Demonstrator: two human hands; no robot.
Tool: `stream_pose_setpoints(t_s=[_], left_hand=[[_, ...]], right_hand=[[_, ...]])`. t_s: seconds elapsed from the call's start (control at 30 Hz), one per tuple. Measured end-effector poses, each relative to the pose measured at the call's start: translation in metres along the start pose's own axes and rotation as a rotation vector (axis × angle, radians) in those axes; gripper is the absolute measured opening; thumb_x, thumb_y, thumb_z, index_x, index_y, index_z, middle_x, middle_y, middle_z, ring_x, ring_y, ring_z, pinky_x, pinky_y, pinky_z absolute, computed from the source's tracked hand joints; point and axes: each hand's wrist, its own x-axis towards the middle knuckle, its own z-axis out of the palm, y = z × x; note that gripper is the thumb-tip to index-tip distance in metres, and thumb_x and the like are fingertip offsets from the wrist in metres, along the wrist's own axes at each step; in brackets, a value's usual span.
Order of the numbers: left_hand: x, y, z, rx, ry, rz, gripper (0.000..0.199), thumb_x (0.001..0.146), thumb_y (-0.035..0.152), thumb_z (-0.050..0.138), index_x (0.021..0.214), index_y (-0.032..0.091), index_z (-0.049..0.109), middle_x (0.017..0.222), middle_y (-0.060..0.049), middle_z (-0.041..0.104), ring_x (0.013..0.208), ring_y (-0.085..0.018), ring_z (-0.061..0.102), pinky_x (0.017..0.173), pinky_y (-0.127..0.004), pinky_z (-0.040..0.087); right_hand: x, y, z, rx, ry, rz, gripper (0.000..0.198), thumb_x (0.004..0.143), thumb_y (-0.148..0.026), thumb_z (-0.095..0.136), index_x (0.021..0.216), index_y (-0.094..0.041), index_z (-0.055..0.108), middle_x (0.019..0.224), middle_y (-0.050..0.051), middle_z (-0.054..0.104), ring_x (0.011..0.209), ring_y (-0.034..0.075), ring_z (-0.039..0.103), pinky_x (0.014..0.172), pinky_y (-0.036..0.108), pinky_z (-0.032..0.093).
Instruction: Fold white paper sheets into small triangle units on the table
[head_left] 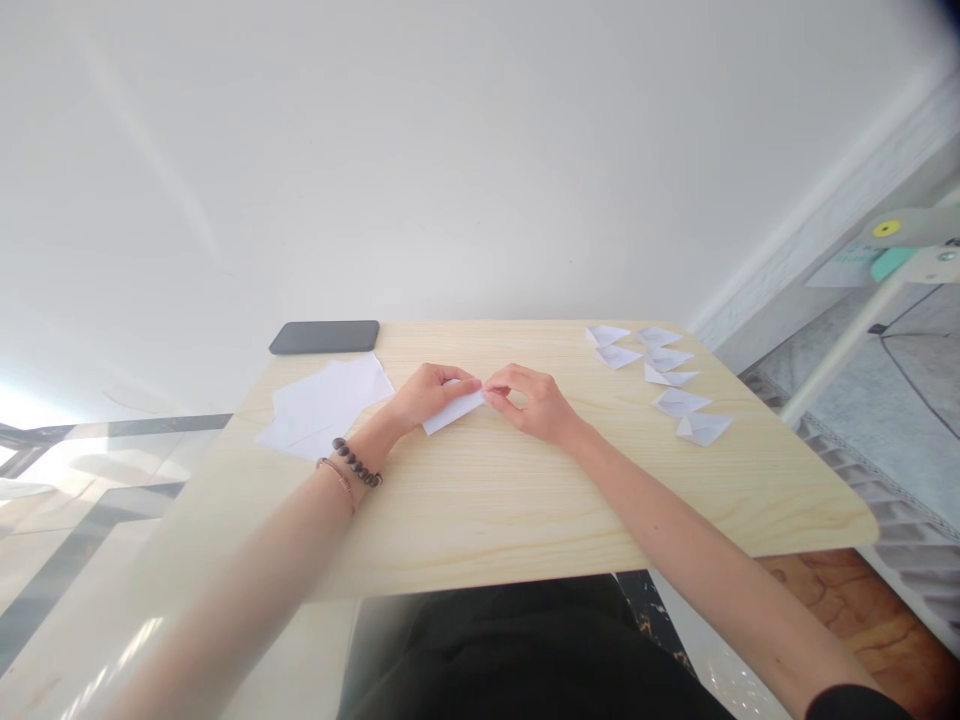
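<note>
A narrow folded strip of white paper (453, 412) lies slanted between my hands, low over the middle of the table. My left hand (433, 393) grips its upper edge, thumb along the paper, with part of the sheet hidden under the palm. At the strip's right end, the thumb and forefinger of my right hand (529, 398) pinch the tip. The fingertips of both hands nearly meet there. Loose white paper sheets (330, 400) overlap beside my left wrist, which wears dark beads and a thin bangle.
Several folded paper boats (679, 402) stand in two rough columns on the table's right side. A dark phone (325, 337) lies at the back left corner. The pale wooden table (480, 520) meets a white wall behind. A white metal frame (847, 340) stands off to the right.
</note>
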Motion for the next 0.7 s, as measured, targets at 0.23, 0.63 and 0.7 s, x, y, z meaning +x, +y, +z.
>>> stream_pose_setpoints(t_s=[0.23,0.63,0.7], left_hand=[[-0.006,0.005,0.007,0.157,0.04,0.077,0.036,0.069,0.05,0.054,0.077,0.017,0.066,0.054,0.002,0.053,0.046,-0.008,0.039,0.04,-0.019,0.027],[-0.005,0.005,0.004,0.176,-0.025,0.095,0.037,0.072,0.048,0.051,0.078,0.015,0.066,0.056,0.001,0.053,0.047,-0.007,0.038,0.041,-0.018,0.026],[-0.005,0.004,0.003,0.17,-0.022,0.086,0.038,0.071,0.049,0.051,0.08,0.015,0.066,0.057,0.0,0.053,0.048,-0.008,0.039,0.041,-0.018,0.027]], right_hand=[[-0.002,0.006,-0.001,0.046,-0.167,0.204,0.017,0.08,-0.029,0.045,0.072,-0.017,0.054,0.062,-0.002,0.052,0.055,0.008,0.045,0.054,0.021,0.036],[0.001,0.0,-0.012,0.27,-0.415,0.404,0.02,0.08,-0.028,0.039,0.074,-0.016,0.054,0.067,-0.001,0.053,0.057,0.008,0.043,0.057,0.021,0.034],[0.002,0.003,-0.013,0.309,-0.44,0.423,0.018,0.079,-0.027,0.04,0.075,-0.016,0.055,0.067,0.0,0.053,0.058,0.009,0.043,0.058,0.022,0.035]])
